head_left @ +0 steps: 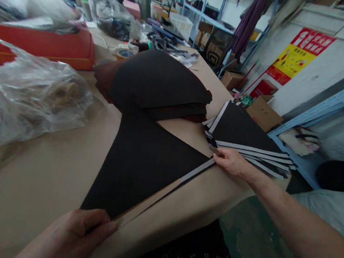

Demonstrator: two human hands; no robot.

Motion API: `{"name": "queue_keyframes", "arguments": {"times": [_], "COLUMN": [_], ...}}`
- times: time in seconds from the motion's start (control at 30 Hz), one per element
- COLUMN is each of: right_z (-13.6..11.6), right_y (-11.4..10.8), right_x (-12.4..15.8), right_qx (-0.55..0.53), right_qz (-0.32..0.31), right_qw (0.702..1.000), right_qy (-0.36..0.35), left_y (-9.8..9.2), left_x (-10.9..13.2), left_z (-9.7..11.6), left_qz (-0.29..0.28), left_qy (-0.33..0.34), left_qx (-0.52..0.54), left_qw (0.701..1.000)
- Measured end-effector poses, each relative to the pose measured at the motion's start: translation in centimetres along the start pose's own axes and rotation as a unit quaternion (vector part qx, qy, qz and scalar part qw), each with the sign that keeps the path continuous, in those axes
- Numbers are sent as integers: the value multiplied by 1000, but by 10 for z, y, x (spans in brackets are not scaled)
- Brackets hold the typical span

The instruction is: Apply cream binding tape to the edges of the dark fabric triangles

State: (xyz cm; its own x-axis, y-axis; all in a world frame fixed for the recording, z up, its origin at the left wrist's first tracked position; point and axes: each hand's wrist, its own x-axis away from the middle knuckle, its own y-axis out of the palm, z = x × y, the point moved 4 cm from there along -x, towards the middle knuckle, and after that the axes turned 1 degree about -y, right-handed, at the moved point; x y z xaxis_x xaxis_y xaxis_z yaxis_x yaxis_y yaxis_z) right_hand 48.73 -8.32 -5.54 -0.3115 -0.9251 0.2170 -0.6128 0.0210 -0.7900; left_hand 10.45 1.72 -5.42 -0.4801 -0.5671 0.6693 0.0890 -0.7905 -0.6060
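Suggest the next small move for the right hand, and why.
Probably slide the right hand toward the left hand, smoothing the edge: the pale strip shows by the right hand, but only a thin dark line nearer the left, which sits at the near end of the black panel.

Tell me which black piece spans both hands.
The flat black triangular sheet, near edge running from left hand to right hand. The rounded dark stack lies beyond; the grey-edged black stack, right.

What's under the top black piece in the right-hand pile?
More pale-edged black pieces fan out from beneath the top piece; their middles, and whatever lies below them, are covered.
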Motion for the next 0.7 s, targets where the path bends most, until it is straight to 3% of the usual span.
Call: {"name": "queue_keyframes", "arguments": {"times": [0.27,0.6,0.7], "right_z": [1,-10,-18], "right_y": [1,2,2], "right_x": [4,7,9], "right_qx": [8,65,100], "right_qz": [-4,6,18], "right_qw": [1000,998,995], "right_qy": [-13,-11,-11], "left_y": [4,-1,-1], "left_x": [-11,-7,-6], "left_z": [-13,-2,-1], "left_qz": [-19,26,10], "left_qy": [-1,11,4], "left_qx": [-28,-40,-33], "left_qw": [999,999,999]}}
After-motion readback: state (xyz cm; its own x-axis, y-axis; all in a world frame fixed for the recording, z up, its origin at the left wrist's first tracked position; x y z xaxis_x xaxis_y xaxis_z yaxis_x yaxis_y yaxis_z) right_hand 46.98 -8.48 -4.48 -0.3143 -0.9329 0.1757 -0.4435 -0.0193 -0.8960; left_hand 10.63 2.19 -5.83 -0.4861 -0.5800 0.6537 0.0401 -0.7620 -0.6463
